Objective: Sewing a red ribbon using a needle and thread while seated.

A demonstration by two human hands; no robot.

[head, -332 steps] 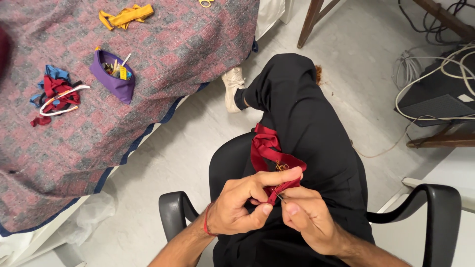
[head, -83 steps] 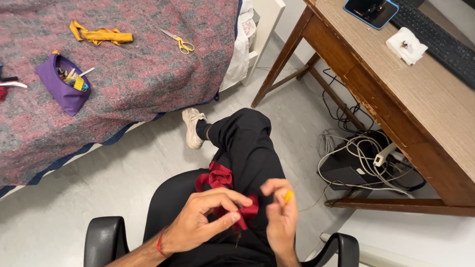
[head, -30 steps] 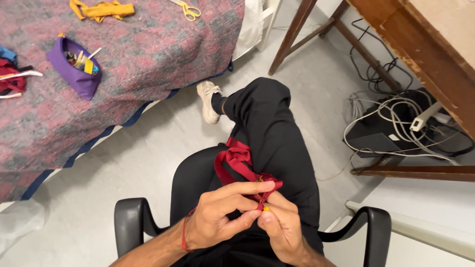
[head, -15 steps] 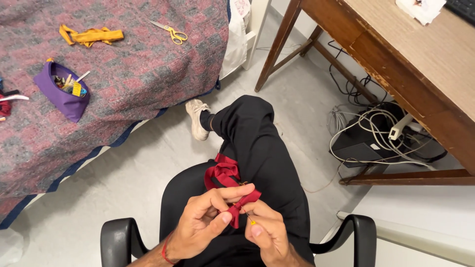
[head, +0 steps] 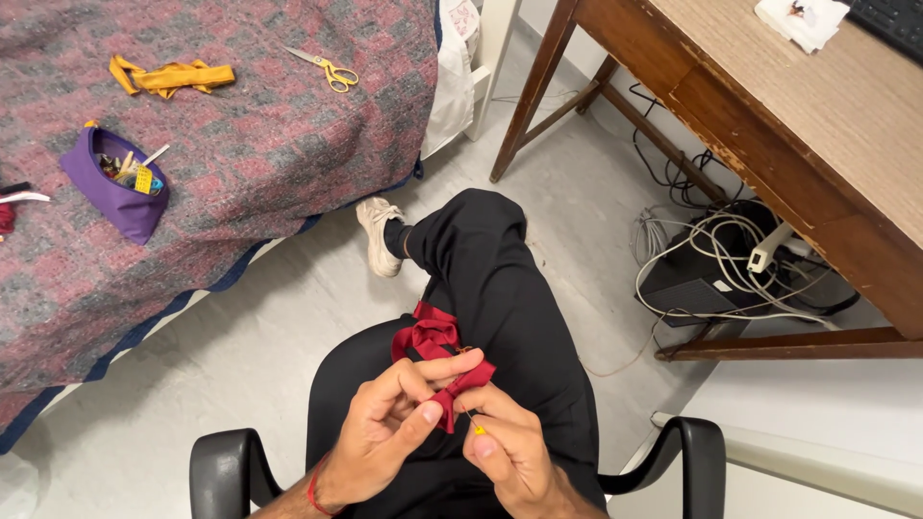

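On a black office chair (head: 223,463), two hands work a strip of red cloth (head: 437,351) over the lap.

Left hand (head: 389,432) pinches the cloth's folded end between thumb and fingers; right hand (head: 510,447) is curled shut on a yellow-headed pin (head: 478,429) just beside it. Half a second earlier the hands sat slightly higher and the scissors (head: 327,67), yellow cloth (head: 171,75) and purple pouch (head: 120,183) on the bed (head: 240,163) lay further left.

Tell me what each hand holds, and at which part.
Left hand pinches the red ribbon at its folded end; right hand holds a yellow-headed pin by the head.
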